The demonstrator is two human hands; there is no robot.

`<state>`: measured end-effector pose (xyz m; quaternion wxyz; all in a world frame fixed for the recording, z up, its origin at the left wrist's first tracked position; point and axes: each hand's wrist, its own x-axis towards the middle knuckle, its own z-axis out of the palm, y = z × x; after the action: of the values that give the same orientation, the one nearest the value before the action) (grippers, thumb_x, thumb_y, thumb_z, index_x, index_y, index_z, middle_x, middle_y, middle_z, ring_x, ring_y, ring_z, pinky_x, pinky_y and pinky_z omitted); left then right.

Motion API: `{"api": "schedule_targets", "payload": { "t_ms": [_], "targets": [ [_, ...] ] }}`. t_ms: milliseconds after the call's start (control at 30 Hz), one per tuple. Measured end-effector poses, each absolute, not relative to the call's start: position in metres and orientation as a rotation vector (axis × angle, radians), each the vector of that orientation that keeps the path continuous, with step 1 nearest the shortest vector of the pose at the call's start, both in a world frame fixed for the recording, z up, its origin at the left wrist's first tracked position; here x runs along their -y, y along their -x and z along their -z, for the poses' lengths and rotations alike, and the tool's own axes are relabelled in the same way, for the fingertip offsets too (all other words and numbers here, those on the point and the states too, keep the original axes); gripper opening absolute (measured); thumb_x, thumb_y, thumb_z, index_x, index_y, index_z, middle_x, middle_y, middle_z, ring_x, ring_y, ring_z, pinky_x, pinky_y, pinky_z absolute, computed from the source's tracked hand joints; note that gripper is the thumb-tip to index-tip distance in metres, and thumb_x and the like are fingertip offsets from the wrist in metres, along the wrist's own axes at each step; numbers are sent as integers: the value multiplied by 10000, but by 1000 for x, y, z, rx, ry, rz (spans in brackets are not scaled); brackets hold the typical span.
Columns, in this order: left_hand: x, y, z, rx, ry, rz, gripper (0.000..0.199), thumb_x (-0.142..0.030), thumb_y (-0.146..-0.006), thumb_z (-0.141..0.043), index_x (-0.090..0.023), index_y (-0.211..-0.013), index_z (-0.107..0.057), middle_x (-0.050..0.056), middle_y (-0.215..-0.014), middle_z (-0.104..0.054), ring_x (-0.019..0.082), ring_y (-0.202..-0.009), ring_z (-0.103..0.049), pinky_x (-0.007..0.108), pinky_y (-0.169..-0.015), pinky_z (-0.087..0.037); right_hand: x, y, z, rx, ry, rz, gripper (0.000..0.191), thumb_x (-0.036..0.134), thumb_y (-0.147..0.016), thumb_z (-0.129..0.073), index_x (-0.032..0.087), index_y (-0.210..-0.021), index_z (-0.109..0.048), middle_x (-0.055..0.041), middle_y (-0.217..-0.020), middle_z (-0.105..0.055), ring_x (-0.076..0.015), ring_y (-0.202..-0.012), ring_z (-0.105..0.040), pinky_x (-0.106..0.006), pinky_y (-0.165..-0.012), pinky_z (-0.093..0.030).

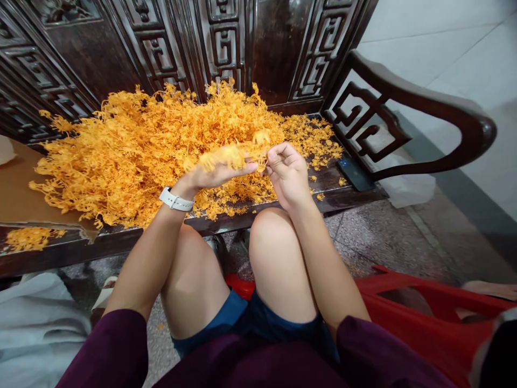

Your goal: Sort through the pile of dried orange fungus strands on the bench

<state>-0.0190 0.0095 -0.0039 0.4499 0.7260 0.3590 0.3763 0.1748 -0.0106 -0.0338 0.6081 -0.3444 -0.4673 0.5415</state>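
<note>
The left hand was held out flat over the near side of a big orange heap, with some orange bits lying on it. Its fingers were stretched out, but the bits and the blur hid some, so I could not tell if they all touched. The right hand was just beside it, with its thumb and pointing finger pinched at the right end of those bits. To do this well, the left hand needed to stay flat and still, like a little plate, and the right hand needed to pinch softly so the thin bits did not get squashed or drop. The bits looked bright orange, thin and curly, like tangled strings. The heap sat on the dark wood bench, fluffy and tall on the left, with small loose bits lying low on the right, near a phone.
</note>
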Motion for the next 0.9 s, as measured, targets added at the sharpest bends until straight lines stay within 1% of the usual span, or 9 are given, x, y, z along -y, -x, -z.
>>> {"api": "schedule_targets", "payload": {
  "t_ms": [100,233,333,467,533,600,733,833,900],
  "targets": [
    [-14,24,3,-823,-1837,-734,471,-563,-813,-851,-193,-648,-612,-9,-641,-548,113,-627,-461,276,-595,-414,8,-177,37,1061,821,-1275,497,616,-754,-908,277,-867,-563,32,-739,-540,-131,-631,-486,-298,-601,-475],
    [-20,29,5,-888,-1810,-852,463,-598,-819,-839,-170,-712,-700,10,-674,-583,125,-657,-507,277,-622,-431,9,-179,36,1067,795,-1371,463,572,-796,-899,283,-925,-562,51,-694,-529,-123,-607,-482,-282,-571,-427],
    [-23,31,11,-986,-1741,-968,487,-669,-901,-729,-192,-815,-772,14,-649,-566,138,-638,-521,301,-661,-485,10,-178,35,1099,772,-1391,438,562,-823,-888,273,-931,-578,59,-678,-548,-107,-585,-476,-267,-565,-418],
    [-26,26,19,-950,-1635,-1128,459,-660,-913,-722,-206,-899,-784,68,-893,-744,193,-869,-676,374,-906,-576,11,-176,34,1159,788,-1342,423,585,-830,-876,264,-930,-620,38,-710,-630,-107,-594,-507,-269,-566,-434],
    [-26,22,20,-930,-1646,-1168,429,-632,-925,-722,-206,-923,-777,88,-1028,-771,217,-1013,-697,415,-1040,-548,11,-176,34,1180,798,-1316,419,583,-821,-885,261,-933,-642,27,-743,-661,-111,-617,-524,-273,-574,-444],
    [-25,20,18,-952,-1694,-1189,391,-606,-954,-693,-224,-929,-771,86,-1058,-765,225,-1047,-688,445,-1089,-525,12,-175,34,1181,790,-1307,411,553,-800,-913,259,-961,-674,25,-762,-660,-115,-651,-541,-272,-588,-450],
    [-23,20,12,-915,-1765,-1137,397,-610,-929,-724,-217,-877,-738,67,-927,-724,202,-901,-666,412,-948,-566,11,-174,35,1193,803,-1293,399,532,-774,-933,264,-981,-722,24,-794,-642,-124,-688,-533,-282,-609,-456],
    [-20,20,9,-826,-1773,-1040,441,-585,-774,-889,-205,-932,-729,32,-872,-687,167,-795,-646,340,-786,-554,10,-173,38,1229,822,-1267,392,559,-778,-920,258,-920,-712,12,-813,-648,-135,-701,-535,-300,-632,-466],
    [-18,18,9,-827,-1789,-1014,501,-533,-676,-968,-204,-967,-726,16,-875,-679,164,-800,-646,316,-761,-542,9,-173,40,1248,813,-1249,395,567,-779,-916,253,-893,-704,3,-825,-645,-147,-726,-556,-317,-674,-492]
  ]
}}
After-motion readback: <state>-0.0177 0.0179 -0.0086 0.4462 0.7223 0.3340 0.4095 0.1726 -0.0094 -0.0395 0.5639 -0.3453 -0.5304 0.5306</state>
